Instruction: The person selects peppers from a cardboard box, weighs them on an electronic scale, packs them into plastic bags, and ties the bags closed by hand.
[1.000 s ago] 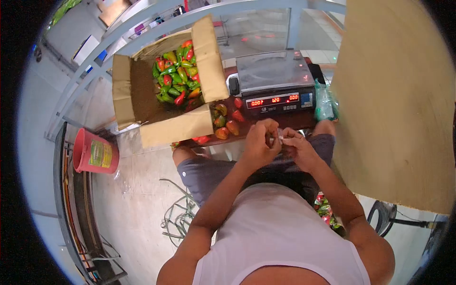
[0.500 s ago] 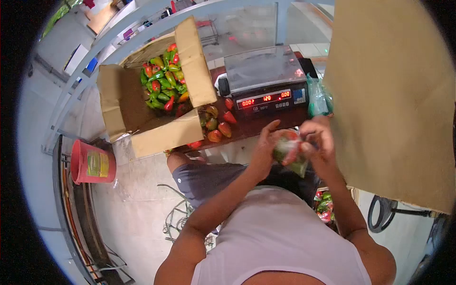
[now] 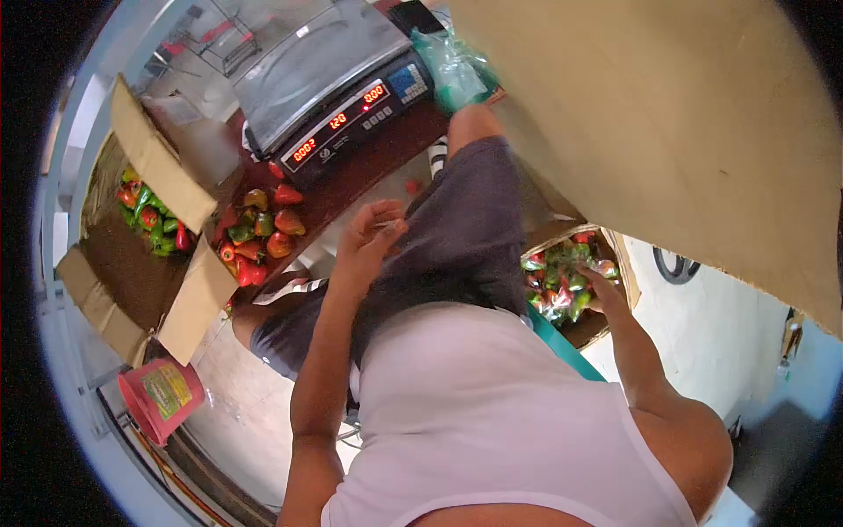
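My left hand (image 3: 376, 233) is raised over my left thigh, its fingers curled toward the thumb. A small pale sliver shows at the fingertips, too faint to name. To the right, my right hand (image 3: 606, 288) reaches over a cardboard box (image 3: 622, 263) beside my leg, its fingers stretched out and apart. Inside that box lie clear plastic bags of red and green peppers (image 3: 558, 294). A blurred patch of bag and peppers shows just beyond the right fingertips.
A digital scale (image 3: 329, 83) with lit red figures stands on a dark red table (image 3: 386, 145). Loose peppers (image 3: 263, 224) lie beside it. Further left are an open carton (image 3: 167, 189) of peppers and a pink bucket (image 3: 162, 400). Plastic bags (image 3: 452, 66) hang by the scale; a large cardboard flap (image 3: 667, 114) rises right.
My hands have parted. The right carried the bag of peppers from before my lap down to the box at right; the left stayed over my lap. My view has turned rightward and down.
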Available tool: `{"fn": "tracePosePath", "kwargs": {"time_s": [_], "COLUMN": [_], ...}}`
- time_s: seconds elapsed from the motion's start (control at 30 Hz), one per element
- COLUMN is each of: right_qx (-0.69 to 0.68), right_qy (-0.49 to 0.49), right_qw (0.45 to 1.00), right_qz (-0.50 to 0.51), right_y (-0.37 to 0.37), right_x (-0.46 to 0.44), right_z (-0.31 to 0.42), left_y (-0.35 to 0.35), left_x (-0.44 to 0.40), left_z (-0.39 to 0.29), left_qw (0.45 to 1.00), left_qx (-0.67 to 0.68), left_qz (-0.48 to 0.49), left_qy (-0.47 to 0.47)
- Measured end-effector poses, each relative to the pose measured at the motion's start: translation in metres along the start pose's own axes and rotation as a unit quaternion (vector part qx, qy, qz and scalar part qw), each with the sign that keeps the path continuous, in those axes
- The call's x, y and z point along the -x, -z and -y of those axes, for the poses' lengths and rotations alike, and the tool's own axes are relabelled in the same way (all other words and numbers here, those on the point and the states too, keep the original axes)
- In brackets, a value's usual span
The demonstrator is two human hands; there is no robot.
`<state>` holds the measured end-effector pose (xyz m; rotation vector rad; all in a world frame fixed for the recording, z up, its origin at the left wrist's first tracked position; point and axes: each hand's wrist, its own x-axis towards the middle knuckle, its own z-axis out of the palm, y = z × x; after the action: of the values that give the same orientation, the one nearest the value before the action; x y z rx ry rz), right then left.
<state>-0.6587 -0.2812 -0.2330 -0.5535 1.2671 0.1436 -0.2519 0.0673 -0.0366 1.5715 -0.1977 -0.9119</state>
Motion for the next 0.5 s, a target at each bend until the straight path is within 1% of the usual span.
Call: {"fn": "tracePosePath", "kwargs": {"time_s": [0.03,0.1,0.13,0.17,0.23,0.27,0.33,0.37,0.4,0.43,0.47,0.5], "right_qx": [0.022,0.168,0.243,0.331,0.292,0.312,0.327,0.422,0.395,0.37,0.344,0.356], "right_qy": [-0.012,0.04,0.069,0.127,0.221,0.283,0.307,0.386,0.423,0.427,0.431,0.457], "right_qw": [1.0,0.98,0.957,0.919,0.929,0.906,0.889,0.807,0.805,0.816,0.824,0.808], "right_qz": [0.002,-0.099,-0.145,-0.171,-0.05,-0.032,-0.094,-0.149,-0.126,-0.126,-0.126,-0.108], "right_y": [0.0,-0.023,-0.041,-0.054,-0.009,0.004,-0.046,-0.042,-0.057,-0.085,-0.113,-0.13], "right_x": [-0.004,0.007,0.015,0.018,-0.02,-0.044,0.002,-0.004,0.0,0.014,0.027,0.033], "right_z": [-0.005,-0.011,-0.01,-0.011,-0.035,-0.042,-0.013,-0.008,0.005,0.024,0.041,0.054], "left_y": [-0.001,-0.001,0.001,0.002,-0.003,-0.009,-0.029,-0.041,-0.052,-0.063,-0.079,-0.093], "left_x": [-0.004,-0.016,-0.025,-0.039,-0.076,-0.097,-0.146,-0.171,-0.201,-0.226,-0.243,-0.256], "left_z": [0.002,-0.007,-0.014,-0.02,-0.037,-0.045,-0.055,-0.055,-0.05,-0.045,-0.046,-0.047], "left_qw": [1.0,0.999,0.997,0.994,0.98,0.968,0.929,0.899,0.873,0.844,0.835,0.824], "left_qx": [-0.017,-0.042,-0.054,-0.079,-0.131,-0.166,-0.247,-0.293,-0.343,-0.391,-0.427,-0.46], "left_qz": [-0.002,0.002,0.0,-0.007,-0.025,-0.04,-0.067,-0.079,-0.052,-0.024,0.004,0.032], "left_qy": [0.003,-0.027,-0.046,-0.08,-0.147,-0.184,-0.268,-0.315,-0.341,-0.367,-0.348,-0.328]}}
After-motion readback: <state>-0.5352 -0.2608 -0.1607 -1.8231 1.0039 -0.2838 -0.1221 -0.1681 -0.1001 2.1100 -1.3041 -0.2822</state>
